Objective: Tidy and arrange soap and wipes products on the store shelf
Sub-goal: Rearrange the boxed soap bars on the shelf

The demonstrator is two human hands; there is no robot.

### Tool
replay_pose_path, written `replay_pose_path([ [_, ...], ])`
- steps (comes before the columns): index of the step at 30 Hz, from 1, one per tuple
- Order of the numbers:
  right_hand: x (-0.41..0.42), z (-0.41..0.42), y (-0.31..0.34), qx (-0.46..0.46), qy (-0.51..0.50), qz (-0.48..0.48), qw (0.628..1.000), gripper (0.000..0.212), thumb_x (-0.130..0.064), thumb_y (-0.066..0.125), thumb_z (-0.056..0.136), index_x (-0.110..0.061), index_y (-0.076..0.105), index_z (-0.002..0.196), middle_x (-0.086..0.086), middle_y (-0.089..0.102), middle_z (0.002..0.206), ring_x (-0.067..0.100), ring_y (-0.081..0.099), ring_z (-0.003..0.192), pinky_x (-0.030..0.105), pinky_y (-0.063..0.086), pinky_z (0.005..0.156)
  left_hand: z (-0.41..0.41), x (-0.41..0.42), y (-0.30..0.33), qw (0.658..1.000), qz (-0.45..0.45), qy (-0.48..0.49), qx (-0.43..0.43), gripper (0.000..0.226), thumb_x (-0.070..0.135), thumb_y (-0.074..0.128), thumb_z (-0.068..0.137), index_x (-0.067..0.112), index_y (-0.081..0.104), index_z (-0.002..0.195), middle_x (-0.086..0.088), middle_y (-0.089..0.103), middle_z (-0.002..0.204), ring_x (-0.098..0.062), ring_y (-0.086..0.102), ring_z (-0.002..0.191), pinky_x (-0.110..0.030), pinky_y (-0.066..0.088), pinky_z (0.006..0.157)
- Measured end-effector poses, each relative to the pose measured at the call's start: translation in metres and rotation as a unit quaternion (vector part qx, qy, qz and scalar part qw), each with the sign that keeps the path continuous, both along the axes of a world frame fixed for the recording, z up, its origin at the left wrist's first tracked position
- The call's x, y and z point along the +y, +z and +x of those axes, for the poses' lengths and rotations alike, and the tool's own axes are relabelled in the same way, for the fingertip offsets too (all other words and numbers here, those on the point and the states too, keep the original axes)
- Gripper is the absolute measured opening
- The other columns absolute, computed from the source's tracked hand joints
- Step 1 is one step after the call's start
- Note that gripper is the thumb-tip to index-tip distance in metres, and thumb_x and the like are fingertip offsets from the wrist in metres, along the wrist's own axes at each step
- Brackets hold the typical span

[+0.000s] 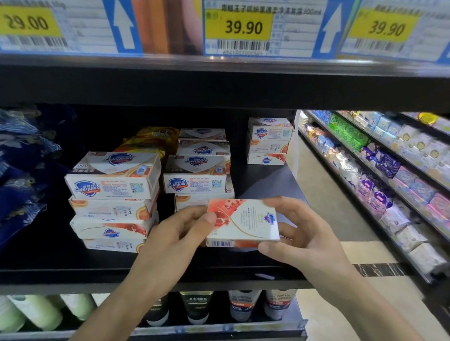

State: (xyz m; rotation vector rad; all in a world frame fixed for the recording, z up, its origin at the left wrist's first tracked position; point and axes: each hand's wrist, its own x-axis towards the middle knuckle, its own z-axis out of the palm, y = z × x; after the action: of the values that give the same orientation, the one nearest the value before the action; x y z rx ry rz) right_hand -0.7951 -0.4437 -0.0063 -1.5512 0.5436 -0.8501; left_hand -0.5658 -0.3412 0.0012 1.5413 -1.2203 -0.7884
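Both hands held soap box (245, 221) just before shelf edge (61, 269): left hand (175, 237) pinched left end, right hand (301, 234) fingers curled under right end. Probably squaring it for middle stack (198, 177) just beyond fingertips.

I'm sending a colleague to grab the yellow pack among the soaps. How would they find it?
Look at the black middle shelf, right of the blue wipes packs. Behind the two front stacks of white Safeguard soap boxes lies the yellow pack. It is the only crinkly golden wrapper among boxes.
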Motion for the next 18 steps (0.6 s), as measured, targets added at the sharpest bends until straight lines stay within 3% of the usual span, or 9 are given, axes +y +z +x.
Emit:
replay_pose_path([
  [3, -0.0002, 0.0003, -0.0012, 0.004, -0.004, -0.003, 1.000, 0.062, -0.009, 0.085, 0.080, -0.025, 0.059, 0.134, 0.001, 0.073, 0.127, 0.028, 0.072, 0.113, 0.029, 0.059, 0.086, 0.0023, -0.0004, -0.0008, 1.000, 0.015, -0.023, 0.013, 0.051, 0.075, 0.060, 0.078, 0.043, 0.072, 0.116, 0.020, 0.078, 0.110, 0.003, 0.070, 0.109, -0.037, 0.047, 0.107],
  [5, 0.0001, 0.0013, -0.0016, 0.005, -0.001, -0.006, 1.000, 0.063, -0.009, 0.085, 0.079, -0.028, 0.060, 0.134, 0.000, 0.073, 0.126, 0.027, 0.072, 0.111, 0.028, 0.059, 0.085, 0.0038, -0.0009, -0.0011, 0.999, 0.013, -0.034, 0.019, 0.049, 0.074, 0.060, 0.076, 0.044, 0.072, 0.113, 0.015, 0.080, 0.107, -0.001, 0.072, 0.108, -0.042, 0.045, 0.110],
  [11, 0.0019, 0.0040, -0.0013, 0.004, -0.030, -0.019, 0.999, 0.090, -0.017, 0.088, 0.074, -0.049, 0.045, 0.145, -0.010, 0.063, 0.138, 0.026, 0.071, 0.110, 0.031, 0.060, 0.085, 0.0062, -0.0019, -0.0035, 0.999, -0.017, -0.036, 0.034, 0.040, 0.070, 0.063, 0.077, 0.047, 0.071, 0.109, 0.001, 0.081, 0.095, -0.013, 0.074, 0.093, -0.040, 0.052, 0.097],
  [18, 0.0051, 0.0087, -0.0002, 0.071, -0.064, -0.053, 0.994, 0.067, -0.027, 0.081, 0.078, -0.048, 0.053, 0.136, -0.015, 0.067, 0.126, 0.014, 0.066, 0.081, 0.030, 0.059, 0.076, 0.0068, -0.0006, -0.0046, 0.998, -0.023, -0.010, 0.050, 0.048, 0.059, 0.069, 0.078, 0.032, 0.066, 0.117, -0.002, 0.079, 0.090, -0.011, 0.071, 0.085, -0.034, 0.048, 0.093],
])
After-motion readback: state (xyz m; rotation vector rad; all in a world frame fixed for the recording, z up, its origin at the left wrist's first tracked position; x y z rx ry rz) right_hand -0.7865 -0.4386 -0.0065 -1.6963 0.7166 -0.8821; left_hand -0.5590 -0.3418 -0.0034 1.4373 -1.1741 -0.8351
